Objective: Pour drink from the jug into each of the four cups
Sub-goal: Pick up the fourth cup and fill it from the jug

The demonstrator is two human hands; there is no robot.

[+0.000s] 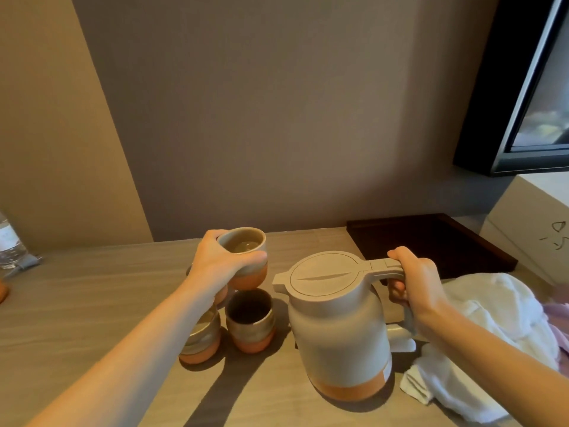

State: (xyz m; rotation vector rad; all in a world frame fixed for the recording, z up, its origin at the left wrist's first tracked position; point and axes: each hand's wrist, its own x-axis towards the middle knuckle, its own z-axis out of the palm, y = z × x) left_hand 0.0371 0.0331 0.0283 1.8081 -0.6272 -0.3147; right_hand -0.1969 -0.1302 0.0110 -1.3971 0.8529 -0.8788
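Note:
A grey jug (340, 331) with an orange base stands upright on the wooden table, lid closed, spout pointing left. My right hand (414, 285) grips its handle. My left hand (220, 263) holds a grey-and-orange cup (246, 251) lifted off the table, with pale drink inside. Below it stands a second cup (251, 322) with a dark inside. A third cup (201, 337) sits to its left, partly hidden by my left forearm. A fourth cup (222, 292) shows only as an orange sliver under my left hand.
A dark tray (431, 241) lies at the back right. A white towel (480, 334) is bunched right of the jug. A white box (535, 229) and a screen (535, 87) are at far right. A plastic bottle (9, 245) stands at far left.

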